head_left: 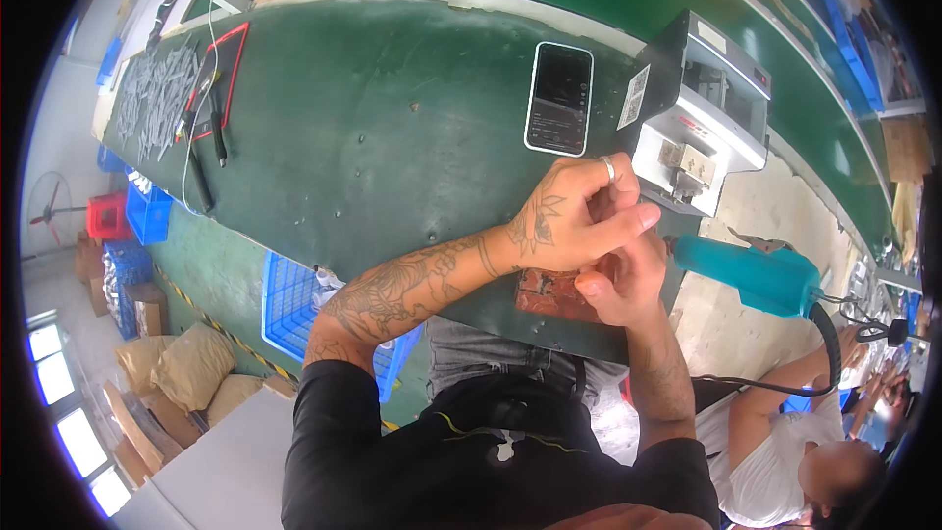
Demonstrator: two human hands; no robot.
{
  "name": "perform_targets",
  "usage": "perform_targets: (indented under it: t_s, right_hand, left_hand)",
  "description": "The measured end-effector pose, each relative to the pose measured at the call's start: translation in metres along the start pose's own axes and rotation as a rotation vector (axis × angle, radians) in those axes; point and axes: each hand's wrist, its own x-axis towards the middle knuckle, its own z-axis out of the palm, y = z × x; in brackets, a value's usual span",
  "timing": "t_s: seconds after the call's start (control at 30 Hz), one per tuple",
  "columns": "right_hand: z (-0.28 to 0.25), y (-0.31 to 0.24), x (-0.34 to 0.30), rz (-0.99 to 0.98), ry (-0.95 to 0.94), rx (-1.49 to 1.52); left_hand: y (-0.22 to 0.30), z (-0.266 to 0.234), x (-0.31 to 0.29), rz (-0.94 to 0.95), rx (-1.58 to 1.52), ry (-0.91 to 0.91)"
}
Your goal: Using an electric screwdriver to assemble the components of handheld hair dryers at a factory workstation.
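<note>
My left hand (579,216) and my right hand (633,280) meet over the near right part of the green worktable (392,137). The left one, with a ring on a finger, has its fingers curled and its thumb pressed in. Just below it, the right hand's fingers are bent up against the left. Whatever lies between them is hidden or too small to make out. Under the hands rests a reddish-brown worn flat piece (549,294). Close beyond the fingers stands a grey and white bench machine (702,108) with a metal block on its front.
A phone (560,98) lies beside the machine. Right of my hands is a teal tool (746,273) with a black cable. Grey strips (157,98) are heaped far left, near a red-edged frame (235,74). A blue basket (285,309) stands below the table; another person (775,442) sits at right.
</note>
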Motion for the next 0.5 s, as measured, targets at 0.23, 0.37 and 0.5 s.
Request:
perform_targets:
  t_s: [0.23, 0.37, 0.5]
  right_hand:
    - [-0.003, -0.005, 0.004, 0.100, -0.024, 0.019]
    - [0.002, -0.001, 0.004, 0.097, 0.024, 0.029]
    - [0.001, -0.002, 0.005, 0.144, -0.002, -0.021]
  left_hand:
    - [-0.002, 0.003, 0.001, -0.213, -0.138, 0.015]
    - [-0.014, -0.003, 0.001, -0.081, 0.013, -0.026]
    - [-0.016, 0.008, 0.004, 0.159, 0.050, 0.195]
